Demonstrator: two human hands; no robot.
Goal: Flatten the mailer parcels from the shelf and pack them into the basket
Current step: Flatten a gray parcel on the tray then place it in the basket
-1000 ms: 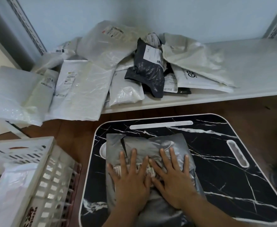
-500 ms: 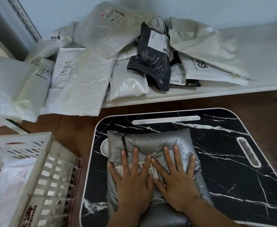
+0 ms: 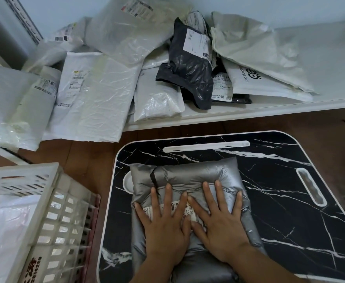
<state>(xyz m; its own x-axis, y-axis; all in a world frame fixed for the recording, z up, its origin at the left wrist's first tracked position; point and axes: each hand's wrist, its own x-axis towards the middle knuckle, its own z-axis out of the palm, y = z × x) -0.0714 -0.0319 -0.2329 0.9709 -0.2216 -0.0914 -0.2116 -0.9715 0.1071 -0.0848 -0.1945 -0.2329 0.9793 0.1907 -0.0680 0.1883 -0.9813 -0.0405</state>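
- Silver mailer parcel (image 3: 192, 180): lies on the black marble-pattern lap table (image 3: 290, 201), lower centre of the frame, puffed along its upper edge; a white label shows between the two hands.
- Left hand (image 3: 165, 227): flat on the lower left part of the parcel, fingers straight and spread, palm pressing down; it grips nothing.
- Right hand (image 3: 218, 225): flat on the parcel just beside the left hand, fingers straight and spread, the little finger near the parcel's right edge; it grips nothing. The index fingertips of the two hands touch or nearly touch.
- Basket (image 3: 45, 201): white lattice plastic, lower left corner of the frame, beside the table's left edge; a white mailer (image 3: 6, 231) lies inside it.
- Shelf (image 3: 320, 78): pale surface across the upper frame, carrying a heap of mailers in the upper left and upper centre.
- In that heap: a black mailer (image 3: 188, 70) with a white label at upper centre, a large white mailer (image 3: 94, 99) overhanging the shelf edge at left, and a white printed mailer (image 3: 259, 82) to the right of the black one.
- Wooden floor (image 3: 269, 123): brown, visible between shelf and table.
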